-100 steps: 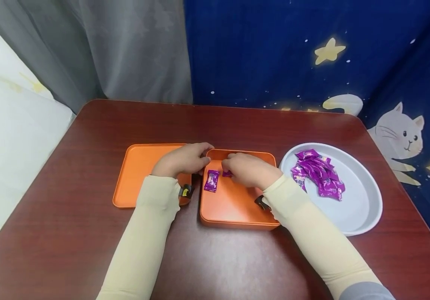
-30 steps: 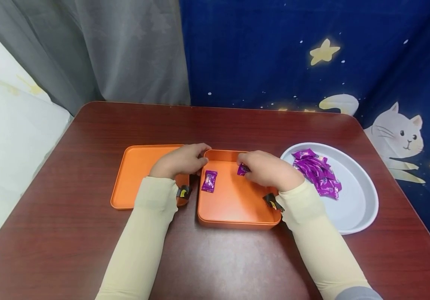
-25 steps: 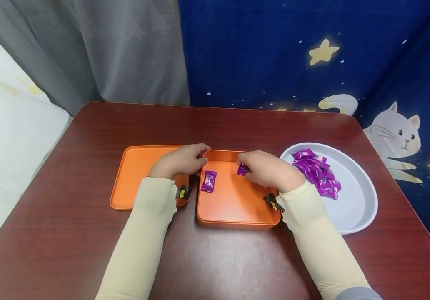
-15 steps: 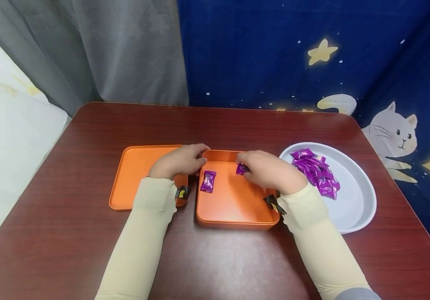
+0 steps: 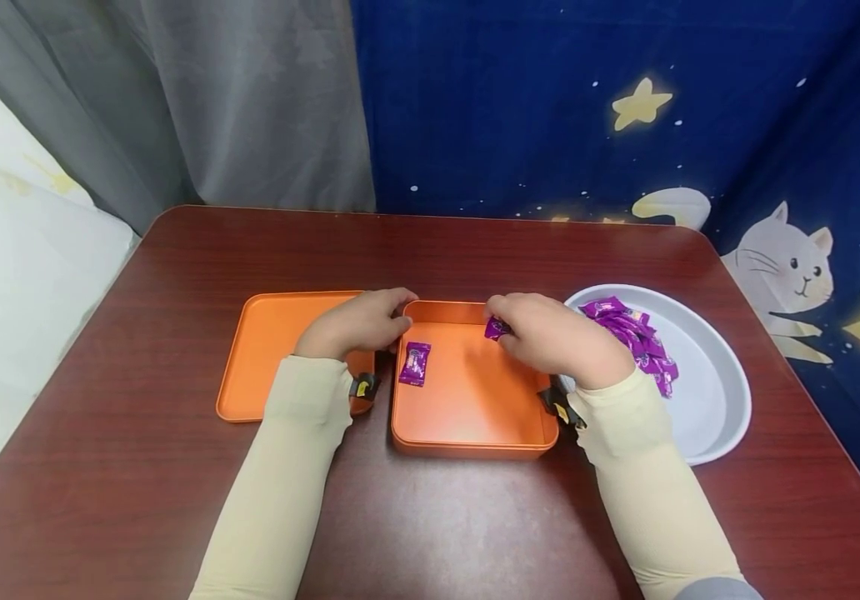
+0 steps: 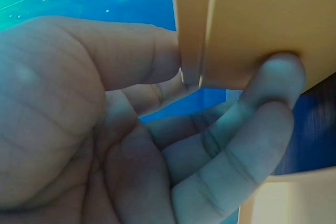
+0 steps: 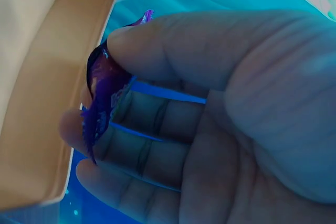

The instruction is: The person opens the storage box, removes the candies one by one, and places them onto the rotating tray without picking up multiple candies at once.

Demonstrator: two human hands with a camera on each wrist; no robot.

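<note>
My right hand [image 5: 553, 337] pinches a purple wrapped candy [image 5: 496, 327] over the back right part of the open orange box [image 5: 475, 451]. The right wrist view shows this candy [image 7: 107, 82] between thumb and fingers, beside the box wall [image 7: 58, 98]. A second purple candy [image 5: 415, 364] lies flat inside, by the box's left wall. My left hand [image 5: 355, 323] holds the back left corner of the box. In the left wrist view its thumb meets the rim and its fingertips [image 6: 283, 74] press the outer wall.
Left of the box lies an orange lid [image 5: 253, 358], partly under the left arm. A white oval tray [image 5: 722, 417] with a pile of purple candies [image 5: 628, 329] stands at the right, partly behind the right forearm. Curtains hang behind the brown table [image 5: 430, 533].
My right hand has moved rightward across the box with the candy, and most recently a little up and right. The left hand stays at the box corner. The camera view shifts slightly.
</note>
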